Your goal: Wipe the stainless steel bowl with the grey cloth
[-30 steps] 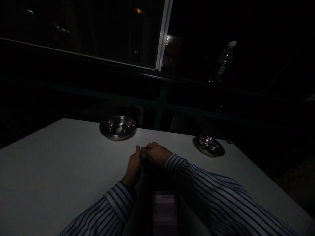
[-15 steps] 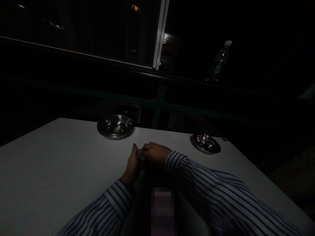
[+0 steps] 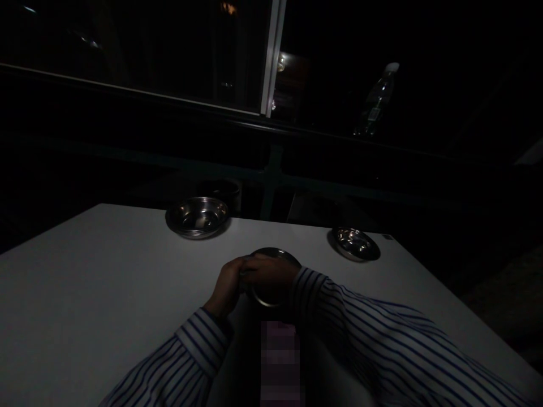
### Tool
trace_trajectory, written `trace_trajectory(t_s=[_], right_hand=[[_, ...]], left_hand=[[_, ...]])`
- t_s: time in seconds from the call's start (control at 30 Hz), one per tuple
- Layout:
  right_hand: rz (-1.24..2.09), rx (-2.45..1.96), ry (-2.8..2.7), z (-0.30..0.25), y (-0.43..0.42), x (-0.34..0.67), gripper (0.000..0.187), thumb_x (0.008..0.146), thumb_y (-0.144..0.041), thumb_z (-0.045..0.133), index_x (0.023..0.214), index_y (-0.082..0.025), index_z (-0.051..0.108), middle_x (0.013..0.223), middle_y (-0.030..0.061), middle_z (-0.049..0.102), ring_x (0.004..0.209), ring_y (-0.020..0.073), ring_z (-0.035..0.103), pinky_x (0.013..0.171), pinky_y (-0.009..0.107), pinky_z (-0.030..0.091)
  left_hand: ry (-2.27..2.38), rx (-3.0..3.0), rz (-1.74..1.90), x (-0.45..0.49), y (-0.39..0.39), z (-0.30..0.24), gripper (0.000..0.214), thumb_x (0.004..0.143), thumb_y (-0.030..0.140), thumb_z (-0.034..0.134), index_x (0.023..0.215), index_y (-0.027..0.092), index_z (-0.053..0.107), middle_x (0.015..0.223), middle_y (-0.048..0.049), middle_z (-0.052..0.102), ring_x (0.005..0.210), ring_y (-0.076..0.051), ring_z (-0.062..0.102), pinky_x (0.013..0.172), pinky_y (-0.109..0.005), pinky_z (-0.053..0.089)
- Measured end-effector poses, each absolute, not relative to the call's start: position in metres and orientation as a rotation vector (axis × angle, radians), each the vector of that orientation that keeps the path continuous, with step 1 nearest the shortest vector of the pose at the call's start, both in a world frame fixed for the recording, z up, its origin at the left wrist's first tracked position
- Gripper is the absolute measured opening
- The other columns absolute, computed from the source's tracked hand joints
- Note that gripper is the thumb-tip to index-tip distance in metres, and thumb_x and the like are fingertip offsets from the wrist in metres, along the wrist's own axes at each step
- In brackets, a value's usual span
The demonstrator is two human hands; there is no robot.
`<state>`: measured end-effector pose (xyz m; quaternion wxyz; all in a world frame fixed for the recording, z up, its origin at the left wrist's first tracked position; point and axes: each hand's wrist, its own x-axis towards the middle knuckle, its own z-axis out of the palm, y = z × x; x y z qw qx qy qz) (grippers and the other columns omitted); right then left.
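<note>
The scene is very dark. My left hand (image 3: 227,284) and my right hand (image 3: 271,270) meet over a small round metal bowl (image 3: 271,294) on the white table (image 3: 106,294), straight in front of me. The fingers of both hands are curled and pressed together at the bowl's near-left rim. What they pinch is hidden in the gloom. Both arms wear blue-and-white striped sleeves.
A wider steel bowl (image 3: 197,216) stands at the table's far edge, left of centre. A second steel bowl (image 3: 354,243) sits at the far right. Beyond the table are a dark window with a pale frame (image 3: 271,56) and a plastic bottle (image 3: 377,102) on the sill.
My hands have drawn back a little toward me. The small bowl under them now shows, where before only a small pale thing showed between the fingers.
</note>
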<state>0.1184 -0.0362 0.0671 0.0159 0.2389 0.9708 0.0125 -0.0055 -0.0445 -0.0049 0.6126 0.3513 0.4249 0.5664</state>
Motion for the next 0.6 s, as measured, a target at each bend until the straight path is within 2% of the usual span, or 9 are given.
trace_trajectory(t_s=[0.1,0.3,0.43,0.6], right_hand=[[0.063,0.724,3.003,0.068,-0.042,0.120,0.020,0.084,-0.016,0.052,0.098,-0.015,0.067,0.109,0.0067,0.062,0.091,0.0191,0.053,0.069,0.027,0.045],[0.089,0.728,3.028,0.069,-0.052,0.121,0.019,0.085,-0.014,0.050,0.095,-0.015,0.066,0.107,0.0066,0.063,0.092,0.0183,0.053,0.072,0.028,0.046],[0.036,0.821,3.070,0.061,-0.055,0.119,0.014,0.083,-0.013,0.052,0.090,-0.012,0.064,0.096,0.0082,0.065,0.086,0.0174,0.057,0.069,0.028,0.048],[-0.045,0.873,3.193,0.043,-0.058,0.120,0.011,0.084,-0.015,0.052,0.084,-0.013,0.063,0.087,0.0063,0.064,0.082,0.0174,0.059,0.069,0.033,0.050]], left_hand=[[0.966,0.855,1.281,-0.005,-0.046,-0.001,0.029,0.063,0.028,0.057,0.083,0.012,0.070,0.080,-0.0068,0.071,0.076,-0.020,0.063,0.066,-0.028,0.045],[1.031,0.940,1.303,-0.006,-0.050,0.008,0.029,0.064,0.029,0.056,0.083,0.012,0.071,0.084,-0.0074,0.072,0.083,-0.023,0.063,0.074,-0.031,0.044],[1.090,1.006,1.282,-0.007,-0.049,0.008,0.028,0.064,0.028,0.056,0.081,0.012,0.071,0.087,-0.0084,0.072,0.090,-0.025,0.062,0.077,-0.031,0.044],[1.145,1.008,1.279,-0.007,-0.048,0.009,0.025,0.064,0.028,0.055,0.076,0.013,0.071,0.086,-0.0080,0.072,0.086,-0.024,0.063,0.076,-0.032,0.045]])
